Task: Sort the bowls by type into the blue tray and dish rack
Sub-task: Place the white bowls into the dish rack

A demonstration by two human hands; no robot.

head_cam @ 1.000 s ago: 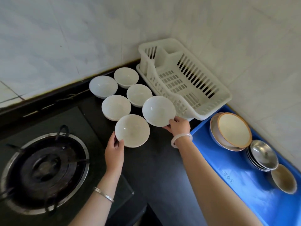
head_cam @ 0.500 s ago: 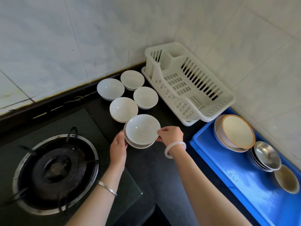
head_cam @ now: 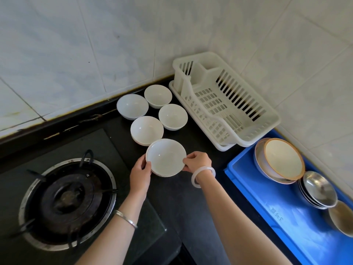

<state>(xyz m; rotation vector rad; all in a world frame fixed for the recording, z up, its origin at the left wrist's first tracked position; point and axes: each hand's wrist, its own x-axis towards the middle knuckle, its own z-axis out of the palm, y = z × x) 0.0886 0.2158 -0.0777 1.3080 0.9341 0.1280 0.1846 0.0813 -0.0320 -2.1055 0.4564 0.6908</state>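
A stack of two white bowls (head_cam: 165,157) sits on the black counter, one nested in the other. My left hand (head_cam: 140,173) grips its left rim and my right hand (head_cam: 197,162) grips its right rim. Behind it stand several single white bowls (head_cam: 147,130), (head_cam: 172,116), (head_cam: 132,105), (head_cam: 158,96). The white dish rack (head_cam: 225,104) is empty at the back right. The blue tray (head_cam: 282,222) on the right holds brown-rimmed bowls (head_cam: 282,161), stacked steel bowls (head_cam: 319,188) and a beige bowl (head_cam: 342,217).
A gas burner (head_cam: 66,197) on a glass hob fills the left of the counter. Tiled walls close in behind and to the right. Bare black counter (head_cam: 191,197) lies between my arms and the tray.
My right hand has carried its white bowl left and set it into the bowl held by my left hand. Both hands now hold the nested pair.
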